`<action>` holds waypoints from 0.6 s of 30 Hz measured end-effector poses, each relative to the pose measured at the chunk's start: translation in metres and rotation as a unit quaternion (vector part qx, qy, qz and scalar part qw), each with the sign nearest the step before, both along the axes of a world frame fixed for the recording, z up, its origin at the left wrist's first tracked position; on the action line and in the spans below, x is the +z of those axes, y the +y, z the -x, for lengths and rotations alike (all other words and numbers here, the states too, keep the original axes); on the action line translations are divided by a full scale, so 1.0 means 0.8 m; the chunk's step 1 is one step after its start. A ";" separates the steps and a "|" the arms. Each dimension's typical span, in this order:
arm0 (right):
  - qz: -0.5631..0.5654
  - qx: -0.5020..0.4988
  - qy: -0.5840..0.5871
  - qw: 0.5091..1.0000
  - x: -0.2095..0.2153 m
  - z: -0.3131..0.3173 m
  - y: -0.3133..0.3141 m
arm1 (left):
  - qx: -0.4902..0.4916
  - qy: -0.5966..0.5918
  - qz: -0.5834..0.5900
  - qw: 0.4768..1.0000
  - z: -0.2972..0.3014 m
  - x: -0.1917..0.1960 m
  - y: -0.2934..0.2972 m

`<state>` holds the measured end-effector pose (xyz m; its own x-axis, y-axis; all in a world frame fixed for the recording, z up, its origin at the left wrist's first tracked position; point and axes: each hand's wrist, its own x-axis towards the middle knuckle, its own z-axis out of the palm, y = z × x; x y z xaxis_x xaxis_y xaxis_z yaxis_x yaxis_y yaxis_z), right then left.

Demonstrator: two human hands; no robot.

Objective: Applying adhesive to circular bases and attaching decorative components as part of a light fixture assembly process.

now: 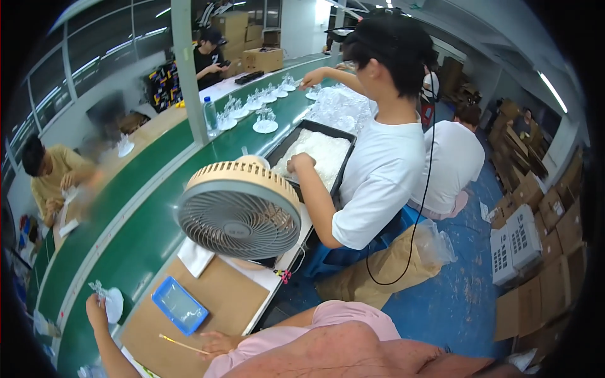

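At the lower left, my left hand point(97, 312) grips a small clear ornament on a white round base point(114, 305), over the green conveyor belt's near side. My right hand point(220, 342) rests low over the brown board point(236, 293), its fingers closed round a thin stick point(183, 344) with a yellowish end that points left. Between my two hands and a little farther off lies a shallow blue tray point(179, 306) with something clear and shiny in it.
A round fan point(239, 208) stands just beyond the board. A co-worker in white point(384, 170) reaches over a black tray of white material point(318, 148). Similar clear ornaments point(265, 123) line the green belt point(167, 227). Cardboard boxes point(520, 315) are stacked at right.
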<state>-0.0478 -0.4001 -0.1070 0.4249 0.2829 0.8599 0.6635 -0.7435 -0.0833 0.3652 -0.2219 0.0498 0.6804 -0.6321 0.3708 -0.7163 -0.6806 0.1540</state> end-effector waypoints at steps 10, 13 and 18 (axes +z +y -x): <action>-0.115 0.050 0.020 0.992 0.060 0.028 -0.016 | 0.045 -0.025 0.041 0.998 0.173 0.109 0.023; -0.104 0.023 0.013 0.994 0.049 0.023 -0.014 | 0.031 -0.050 -0.033 0.998 0.247 0.096 0.030; -0.131 0.059 0.022 0.989 0.054 0.021 -0.010 | 0.057 -0.039 -0.109 0.992 0.354 0.073 0.021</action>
